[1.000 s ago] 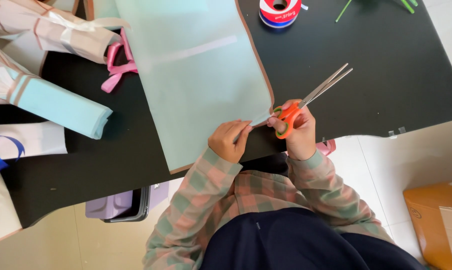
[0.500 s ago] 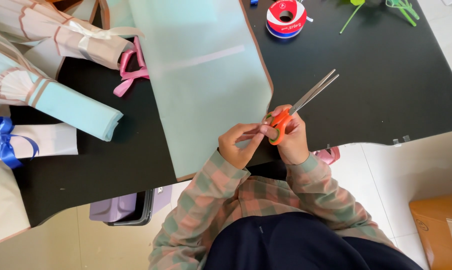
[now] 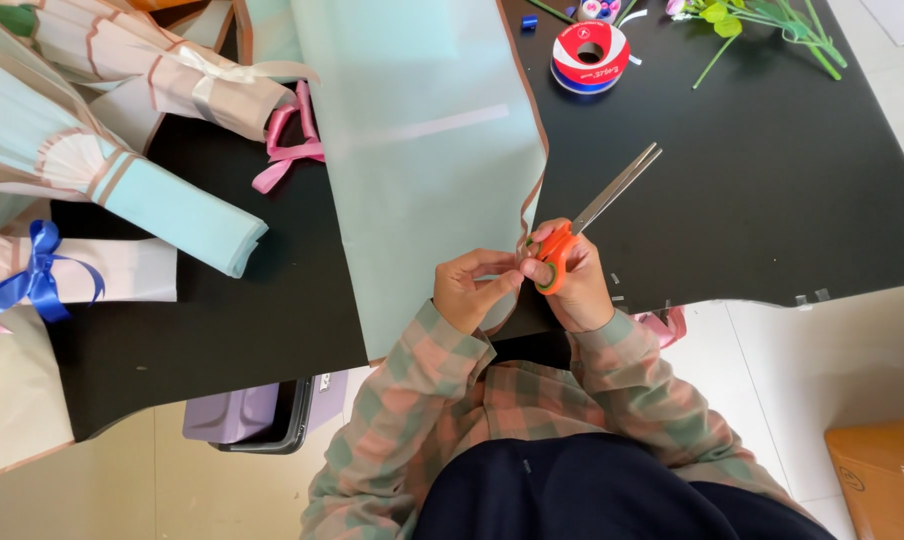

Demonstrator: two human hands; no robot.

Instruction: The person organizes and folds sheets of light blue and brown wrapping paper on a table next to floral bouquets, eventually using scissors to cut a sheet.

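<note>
My right hand (image 3: 574, 285) grips orange-handled scissors (image 3: 584, 222) whose metal blades point up and to the right over the black table (image 3: 752, 180). My left hand (image 3: 469, 290) pinches something small against my right thumb, right by the lower right corner of a large pale mint wrapping sheet (image 3: 422, 150) with a brown edge. What sits between the fingertips is too small to tell. Both sleeves are plaid pink and green.
A red-and-white ribbon spool (image 3: 590, 55) and green flower stems (image 3: 762, 25) lie at the far right. Wrapped paper bouquets (image 3: 122, 130), a pink ribbon (image 3: 287, 150) and a blue bow (image 3: 37, 280) crowd the left. A purple box (image 3: 252, 412) sits under the table; a cardboard box (image 3: 877, 475) stands at lower right.
My hands have drawn together near the sheet's corner, and the scissors now tilt more steeply upward. The view has shifted, showing more of the table's far side.
</note>
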